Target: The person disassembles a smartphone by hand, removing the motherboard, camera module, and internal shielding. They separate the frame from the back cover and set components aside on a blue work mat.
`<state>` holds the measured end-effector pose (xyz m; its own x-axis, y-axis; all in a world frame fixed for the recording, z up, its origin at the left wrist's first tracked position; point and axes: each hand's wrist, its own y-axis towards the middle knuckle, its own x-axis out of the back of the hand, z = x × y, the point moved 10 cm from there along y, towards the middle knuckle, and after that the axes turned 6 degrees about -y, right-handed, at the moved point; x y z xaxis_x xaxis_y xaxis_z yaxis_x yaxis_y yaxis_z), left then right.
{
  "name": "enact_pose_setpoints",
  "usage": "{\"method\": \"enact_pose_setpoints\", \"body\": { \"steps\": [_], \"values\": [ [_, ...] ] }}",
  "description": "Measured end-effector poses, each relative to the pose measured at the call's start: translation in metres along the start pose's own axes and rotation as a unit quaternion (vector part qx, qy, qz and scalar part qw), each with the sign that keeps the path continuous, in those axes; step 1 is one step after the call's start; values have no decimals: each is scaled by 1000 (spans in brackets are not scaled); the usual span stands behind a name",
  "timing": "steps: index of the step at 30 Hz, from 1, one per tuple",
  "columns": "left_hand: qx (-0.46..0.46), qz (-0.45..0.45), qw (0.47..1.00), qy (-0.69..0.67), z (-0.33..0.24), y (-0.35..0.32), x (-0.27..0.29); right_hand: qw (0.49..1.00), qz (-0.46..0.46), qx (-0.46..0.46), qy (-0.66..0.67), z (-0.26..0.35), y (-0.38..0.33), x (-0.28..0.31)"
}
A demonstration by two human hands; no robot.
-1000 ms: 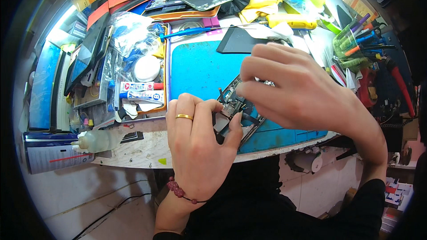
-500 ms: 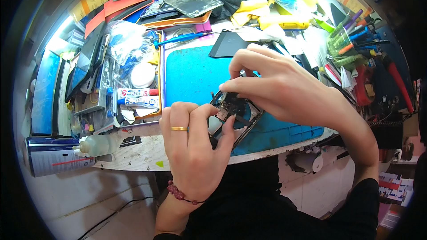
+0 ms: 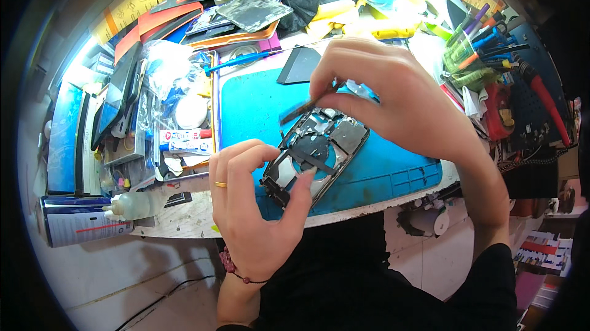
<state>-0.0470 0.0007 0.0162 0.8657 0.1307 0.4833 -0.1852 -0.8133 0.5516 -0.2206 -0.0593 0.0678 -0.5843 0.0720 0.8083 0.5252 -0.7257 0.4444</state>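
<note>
An opened phone housing (image 3: pixel 286 171) lies slanted on the blue work mat (image 3: pixel 252 104). Inside it show a round black piece (image 3: pixel 309 148), a grey block at the upper right and patches of mat blue. My left hand (image 3: pixel 258 196) steadies the housing, fingertips at its left edge and thumb over its lower right part. Above the housing's top end, my right hand (image 3: pixel 381 85) pinches a thin dark flat part (image 3: pixel 297 111), blurred by motion. A shiny pale-blue object (image 3: pixel 360 89) shows under that hand's palm; its kind is unclear.
A blue-handled screwdriver (image 3: pixel 243 61) and a dark flat plate (image 3: pixel 299 66) lie beyond the mat. At left stand a tray of bags and glue tubes (image 3: pixel 184 136) and a squeeze bottle (image 3: pixel 132 206). A tool cup (image 3: pixel 461 54) stands at right.
My right hand has lifted a dark part off the housing, uncovering the round black piece and the top end. My left fingers have spread back to the housing's left edge.
</note>
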Motion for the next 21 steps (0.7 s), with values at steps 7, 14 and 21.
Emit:
{"method": "enact_pose_setpoints", "body": {
  "steps": [7, 14, 21],
  "values": [
    [-22, 91, 989, 111, -10, 1, -20, 981, -55, -188, 17, -43, -11, 15],
    [30, 115, 987, 109, -3, -3, -23, 975, -26, -218, -28, -59, -27, 30],
    [16, 111, 989, 95, -3, -6, -23, 976, 2, -210, -49, -61, -33, 25]
  ]
}}
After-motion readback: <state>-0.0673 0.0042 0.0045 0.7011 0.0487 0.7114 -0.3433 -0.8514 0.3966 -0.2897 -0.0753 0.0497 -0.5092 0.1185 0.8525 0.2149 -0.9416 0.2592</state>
